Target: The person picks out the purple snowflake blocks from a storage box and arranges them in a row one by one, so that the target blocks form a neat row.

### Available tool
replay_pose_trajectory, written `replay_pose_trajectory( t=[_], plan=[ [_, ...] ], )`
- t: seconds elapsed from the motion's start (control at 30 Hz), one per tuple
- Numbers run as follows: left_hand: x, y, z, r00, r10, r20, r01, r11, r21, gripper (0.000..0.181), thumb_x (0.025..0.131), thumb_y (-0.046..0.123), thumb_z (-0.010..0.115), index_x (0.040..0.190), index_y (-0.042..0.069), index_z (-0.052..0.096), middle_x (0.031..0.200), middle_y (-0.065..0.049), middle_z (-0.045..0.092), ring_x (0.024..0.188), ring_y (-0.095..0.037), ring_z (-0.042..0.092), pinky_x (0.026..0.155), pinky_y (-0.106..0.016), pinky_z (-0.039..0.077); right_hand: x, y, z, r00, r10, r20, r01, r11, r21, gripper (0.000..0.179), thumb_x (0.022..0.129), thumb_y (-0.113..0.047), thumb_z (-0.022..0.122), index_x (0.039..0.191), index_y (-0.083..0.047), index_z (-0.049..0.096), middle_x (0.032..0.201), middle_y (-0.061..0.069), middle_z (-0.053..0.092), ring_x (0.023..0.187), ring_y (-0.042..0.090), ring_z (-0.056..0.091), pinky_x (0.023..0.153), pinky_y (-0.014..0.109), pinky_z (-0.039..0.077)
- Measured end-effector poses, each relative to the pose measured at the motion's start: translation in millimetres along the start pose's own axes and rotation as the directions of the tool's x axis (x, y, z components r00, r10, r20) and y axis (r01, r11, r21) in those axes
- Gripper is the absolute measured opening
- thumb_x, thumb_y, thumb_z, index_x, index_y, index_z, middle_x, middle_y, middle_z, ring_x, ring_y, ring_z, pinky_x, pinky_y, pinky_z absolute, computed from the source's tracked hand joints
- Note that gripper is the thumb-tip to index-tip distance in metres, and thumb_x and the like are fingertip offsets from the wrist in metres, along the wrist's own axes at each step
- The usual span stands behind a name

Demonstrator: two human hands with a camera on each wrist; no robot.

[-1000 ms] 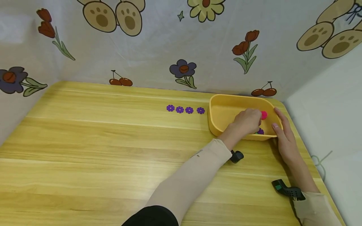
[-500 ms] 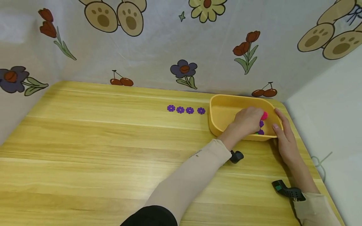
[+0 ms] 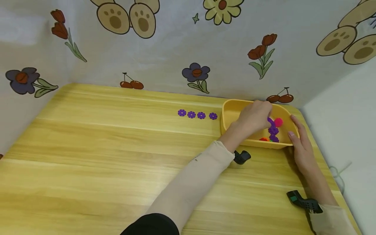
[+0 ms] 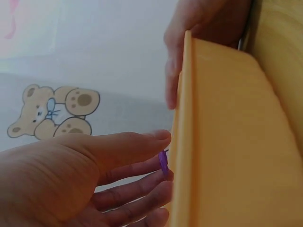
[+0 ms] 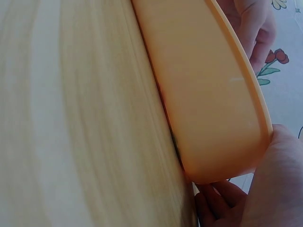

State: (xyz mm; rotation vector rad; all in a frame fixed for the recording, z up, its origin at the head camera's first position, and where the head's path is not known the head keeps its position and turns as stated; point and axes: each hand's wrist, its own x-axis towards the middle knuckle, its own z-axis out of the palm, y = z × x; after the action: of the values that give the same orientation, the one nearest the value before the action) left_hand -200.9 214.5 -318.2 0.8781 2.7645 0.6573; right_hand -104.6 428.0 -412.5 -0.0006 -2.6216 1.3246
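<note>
Reaching over the near rim of the yellow plastic basket [image 3: 232, 112], my left hand [image 3: 255, 116] pinches a purple snowflake disc [image 4: 164, 162] between thumb and fingers. My right hand [image 3: 302, 150] grips the basket's right end, thumb at the near rim and fingers along the outside. More purple discs [image 3: 273, 130] lie below the left fingertips, next to a pink disc [image 3: 278, 122]. An orange-red disc [image 3: 264, 139] shows by the near wall, which hides part of the contents. Outside the basket, several purple snowflake discs [image 3: 201, 115] form a row to its left.
The basket stands at the back right corner of the wooden table [image 3: 117, 147]. Close behind it rises a wall covering [image 3: 164, 58] printed with flowers and bears. A white wall [image 3: 346, 124] borders the table's right edge.
My left hand has lifted slightly toward the back of the basket, so more purple discs and an orange-red one show. My right hand keeps its grip. The head view has shifted a little.
</note>
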Motion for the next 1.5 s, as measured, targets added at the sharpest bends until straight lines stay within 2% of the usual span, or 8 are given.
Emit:
replay_pose_trajectory(
  t=[0.1,0.23,0.47,0.6,0.93,1.13,1.33,1.5],
  plan=[
    [-3.3,-5.4,-7.9,1.000,0.006,-0.019,-0.006,1.000,-0.003,0.025,0.094,0.037,0.080,0.103,0.024,0.061,0.096,0.012,0.060,0.088,-0.005,0.056,0.071,-0.018,0.045,-2.6,0,-3,1.000,0.009,0.000,-0.009,1.000,-0.002,0.058,0.115,-0.028,0.034,0.170,-0.029,0.018,0.178,-0.001,0.013,0.165,0.023,0.002,0.129,0.059,-0.008],
    [-7.6,-16.6,-19.0,0.999,0.011,-0.040,-0.013,0.999,-0.032,0.026,0.094,0.037,0.081,0.101,0.021,0.061,0.096,0.010,0.060,0.088,-0.007,0.055,0.071,-0.019,0.045,-3.4,0,-5,1.000,0.010,-0.001,-0.010,1.000,-0.009,0.058,0.115,-0.029,0.035,0.170,-0.031,0.017,0.177,-0.004,0.013,0.165,0.021,0.002,0.129,0.058,-0.009],
    [-18.8,-45.4,-42.2,0.998,-0.002,-0.066,-0.003,0.997,-0.079,0.025,0.094,0.035,0.081,0.103,0.018,0.064,0.098,0.008,0.062,0.092,-0.008,0.054,0.076,-0.020,0.045,-4.2,1,-4,1.000,0.008,0.008,-0.008,1.000,-0.005,0.058,0.115,-0.030,0.034,0.170,-0.032,0.017,0.177,-0.007,0.013,0.165,0.016,0.002,0.129,0.056,-0.010],
    [-27.2,-72.6,-58.4,0.995,-0.008,-0.096,-0.001,0.995,-0.096,0.024,0.094,0.031,0.082,0.103,0.014,0.066,0.099,0.003,0.063,0.093,-0.011,0.056,0.078,-0.022,0.046,-4.0,1,-3,1.000,0.001,0.013,-0.001,1.000,0.001,0.058,0.115,-0.029,0.034,0.170,-0.031,0.017,0.178,-0.004,0.012,0.165,0.018,0.001,0.129,0.056,-0.010],
    [-56.7,-155.0,-88.4,0.981,-0.088,-0.173,0.077,0.994,-0.072,0.019,0.089,0.021,0.086,0.089,0.010,0.070,0.088,-0.002,0.066,0.084,-0.020,0.059,0.079,-0.033,0.051,-4.0,3,-4,1.000,0.012,0.018,-0.012,1.000,-0.003,0.058,0.115,-0.030,0.035,0.170,-0.032,0.016,0.177,-0.008,0.012,0.165,0.019,0.002,0.128,0.059,-0.010],
    [-76.6,-188.6,-101.3,0.981,-0.143,-0.135,0.135,0.988,-0.070,0.021,0.089,0.020,0.086,0.090,0.008,0.069,0.091,-0.005,0.065,0.085,-0.022,0.058,0.079,-0.037,0.050,-4.1,2,-4,1.000,-0.002,0.020,0.002,1.000,0.002,0.058,0.115,-0.027,0.034,0.170,-0.030,0.016,0.178,-0.003,0.011,0.165,0.022,0.000,0.128,0.059,-0.011],
    [-93.9,-218.1,-113.3,0.975,-0.200,-0.098,0.193,0.978,-0.082,0.022,0.085,0.014,0.089,0.089,0.005,0.069,0.095,-0.009,0.066,0.088,-0.026,0.058,0.083,-0.040,0.051,-2.7,1,-2,1.000,-0.009,0.015,0.009,1.000,0.007,0.058,0.115,-0.027,0.035,0.170,-0.030,0.017,0.177,-0.004,0.013,0.165,0.017,0.002,0.129,0.056,-0.010],
    [-100.9,-238.2,-112.9,0.969,-0.246,-0.027,0.245,0.969,-0.024,0.019,0.082,0.010,0.090,0.089,0.004,0.073,0.097,-0.009,0.067,0.092,-0.026,0.057,0.084,-0.039,0.051,-2.5,0,-2,1.000,-0.016,0.017,0.016,1.000,0.009,0.058,0.115,-0.027,0.035,0.170,-0.031,0.017,0.177,-0.005,0.012,0.165,0.017,0.002,0.128,0.057,-0.011]
  ],
)
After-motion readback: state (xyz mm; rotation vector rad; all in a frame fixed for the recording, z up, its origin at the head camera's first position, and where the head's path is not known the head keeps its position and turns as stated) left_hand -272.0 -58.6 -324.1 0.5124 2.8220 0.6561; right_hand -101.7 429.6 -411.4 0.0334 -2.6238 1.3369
